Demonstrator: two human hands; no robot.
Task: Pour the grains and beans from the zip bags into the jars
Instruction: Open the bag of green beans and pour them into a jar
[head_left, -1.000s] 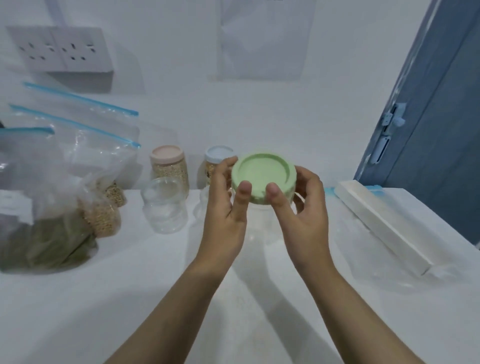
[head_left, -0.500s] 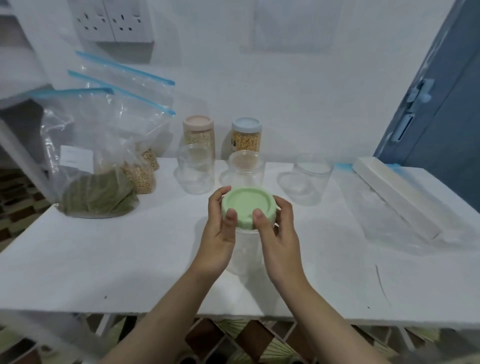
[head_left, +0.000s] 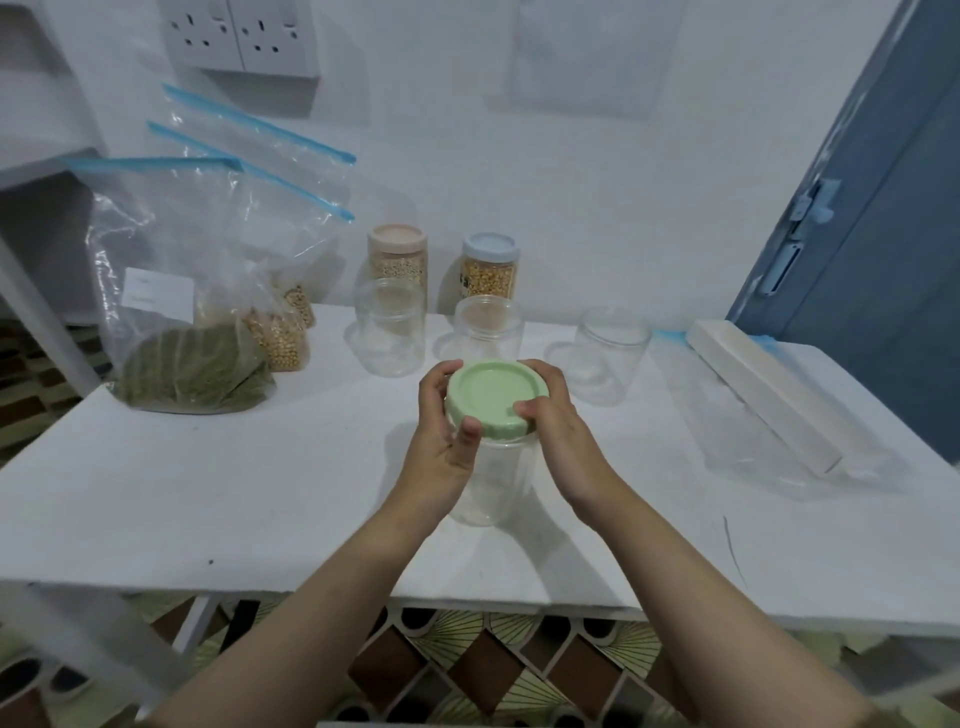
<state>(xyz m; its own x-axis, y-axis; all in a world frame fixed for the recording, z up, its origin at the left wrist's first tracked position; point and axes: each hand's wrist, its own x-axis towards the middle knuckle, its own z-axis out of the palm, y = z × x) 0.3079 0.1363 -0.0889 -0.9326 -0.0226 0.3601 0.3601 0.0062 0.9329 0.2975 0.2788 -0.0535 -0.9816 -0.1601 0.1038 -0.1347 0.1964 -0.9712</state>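
A clear empty jar stands on the white table near its front edge, capped by a pale green lid. My left hand grips the jar's neck just under the lid. My right hand curls around the lid's right rim, thumb on top. At the left, a zip bag of green beans leans against two zip bags of pale grains. Three open clear jars stand behind my hands.
Two filled jars stand by the wall, one with a pink lid and one with a blue lid. A long white box lies on an empty flat bag at the right. A blue door is on the right.
The lid was held up in both hands, then came down onto the jar. My left hand slid from the lid to the jar's neck. The view tilted down and back.
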